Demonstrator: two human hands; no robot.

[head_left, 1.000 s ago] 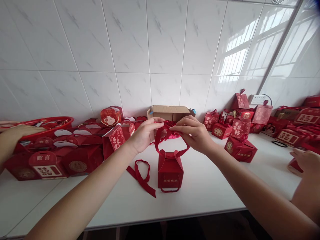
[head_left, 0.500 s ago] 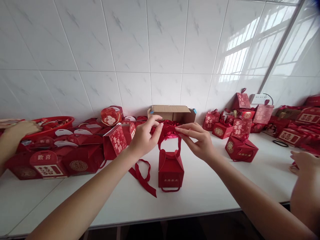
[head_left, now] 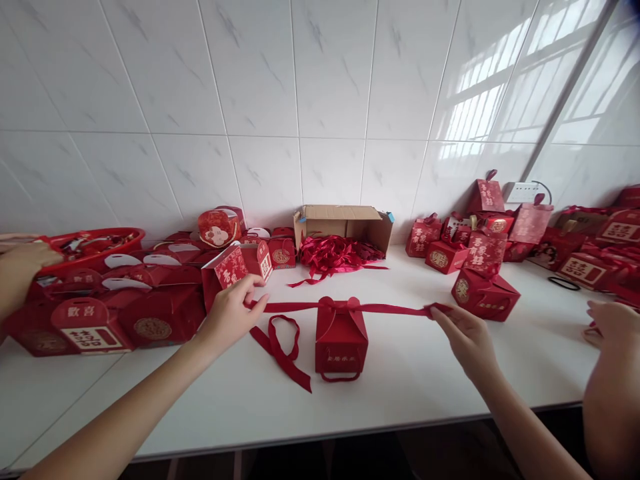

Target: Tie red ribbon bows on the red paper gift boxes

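Both left hand (head_left: 231,310) and right hand (head_left: 467,339) pinch ribbon (head_left: 395,309) between fingers (head_left: 445,321), with white tabletop (head_left: 345,407) separating box (head_left: 341,341) from front edge (head_left: 345,435)

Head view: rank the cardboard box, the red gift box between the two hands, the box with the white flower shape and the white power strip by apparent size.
Cardboard box and red gift box, unranked: the first looks wider, the second taller and nearer the camera
Box with the white flower shape
White power strip
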